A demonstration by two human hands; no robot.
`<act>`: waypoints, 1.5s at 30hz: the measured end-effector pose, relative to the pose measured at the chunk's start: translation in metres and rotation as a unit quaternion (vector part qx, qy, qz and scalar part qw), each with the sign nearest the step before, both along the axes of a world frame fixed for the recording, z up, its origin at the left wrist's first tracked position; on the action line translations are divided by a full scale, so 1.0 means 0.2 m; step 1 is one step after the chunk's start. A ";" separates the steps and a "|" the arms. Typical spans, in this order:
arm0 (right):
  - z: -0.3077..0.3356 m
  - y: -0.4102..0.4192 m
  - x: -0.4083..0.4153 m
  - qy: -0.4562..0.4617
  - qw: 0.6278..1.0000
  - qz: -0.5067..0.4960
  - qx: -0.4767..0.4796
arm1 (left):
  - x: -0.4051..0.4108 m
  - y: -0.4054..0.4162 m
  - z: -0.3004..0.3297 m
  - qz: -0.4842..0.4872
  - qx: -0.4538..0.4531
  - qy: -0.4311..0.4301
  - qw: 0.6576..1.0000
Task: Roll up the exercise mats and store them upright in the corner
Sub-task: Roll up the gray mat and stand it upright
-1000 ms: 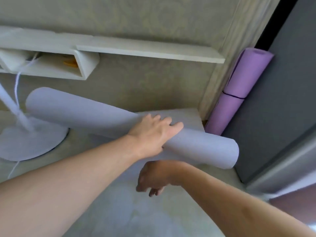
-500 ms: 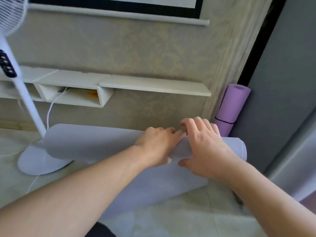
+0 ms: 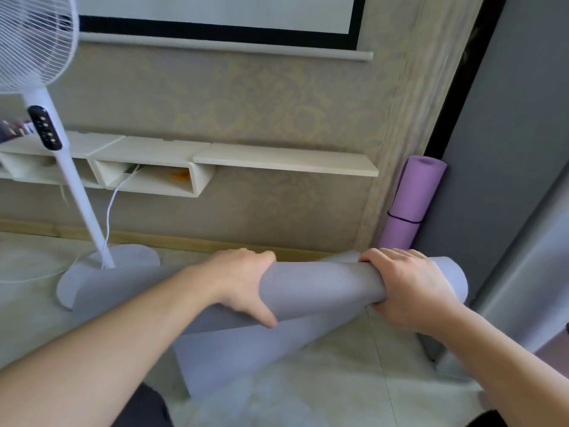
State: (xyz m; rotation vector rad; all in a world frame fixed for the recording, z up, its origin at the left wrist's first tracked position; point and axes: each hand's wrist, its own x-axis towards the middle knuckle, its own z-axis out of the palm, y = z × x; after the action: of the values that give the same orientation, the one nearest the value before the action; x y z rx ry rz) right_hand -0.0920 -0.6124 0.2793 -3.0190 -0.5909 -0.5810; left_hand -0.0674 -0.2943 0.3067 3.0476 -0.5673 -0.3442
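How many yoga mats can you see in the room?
2. The grey mat is rolled up and held across the front by the left hand and the right hand. The purple mat stands upright in the corner. Others could be out of view.

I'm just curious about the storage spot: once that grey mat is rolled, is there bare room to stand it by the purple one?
The corner itself is crowded: the purple mat fills the gap between wall and dark panel. Bare floor shows just in front of it, beyond the right hand. The fan base takes the floor left of the left hand.
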 end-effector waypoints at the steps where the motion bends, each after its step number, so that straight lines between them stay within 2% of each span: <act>1: -0.01 -0.02 0.00 -0.008 1.000 -0.006 0.000 | 0.00 0.05 0.01 0.018 -0.013 0.026 0.999; 3: -0.02 -0.03 0.00 -0.014 1.000 -0.022 -0.009 | -0.01 0.09 0.00 0.042 -0.023 0.024 0.999; 5: -0.04 -0.02 0.02 0.007 0.999 -0.043 -0.031 | -0.03 0.07 -0.04 0.037 0.002 -0.035 0.999; 8: -0.03 0.03 0.06 0.097 0.986 -0.077 -0.115 | -0.03 0.04 -0.12 0.023 0.030 -0.101 0.994; 11: -0.02 0.15 0.08 0.188 0.967 -0.056 -0.163 | 0.00 0.03 -0.17 0.003 0.053 -0.138 0.989; 15: -0.01 0.35 0.17 0.243 0.963 -0.014 -0.114 | 0.06 0.02 -0.22 -0.033 0.053 -0.191 0.980; 17: -0.05 0.39 0.21 0.236 0.967 -0.014 -0.096 | 0.08 0.03 -0.23 -0.041 0.057 -0.199 0.977; 20: -0.14 0.39 0.25 0.206 0.975 -0.011 -0.077 | 0.11 0.06 -0.25 -0.040 0.062 -0.160 0.984; 24: -0.15 0.39 0.31 0.183 0.978 0.019 -0.102 | 0.12 0.08 -0.29 0.011 0.014 -0.022 1.000; 28: -0.16 0.38 0.33 0.207 0.972 0.028 -0.110 | 0.12 0.05 -0.31 0.038 0.010 -0.002 0.999; 33: -0.19 0.42 0.31 0.139 0.974 0.055 -0.171 | 0.13 0.03 -0.26 0.096 -0.071 0.070 0.990; 38: -0.18 0.39 0.26 0.182 0.970 0.050 -0.155 | 0.08 -0.02 -0.25 0.076 -0.072 0.100 0.989; 40: -0.15 0.37 0.25 0.199 0.968 0.041 -0.148 | 0.05 -0.05 -0.27 0.043 -0.034 0.059 0.997; 43: -0.12 0.36 0.27 0.213 0.967 0.017 -0.141 | 0.03 -0.09 -0.34 -0.028 0.039 -0.070 0.996; 45: -0.11 0.34 0.28 0.227 0.964 0.002 -0.136 | 0.04 -0.10 -0.37 -0.036 0.039 -0.112 0.992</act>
State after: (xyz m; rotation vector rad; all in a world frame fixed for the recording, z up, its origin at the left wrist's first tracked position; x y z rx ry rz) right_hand -0.0355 -0.5435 0.2570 -3.2272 -0.6887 0.2183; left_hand -0.0594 -0.3152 0.2323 3.1698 -0.6914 -0.0232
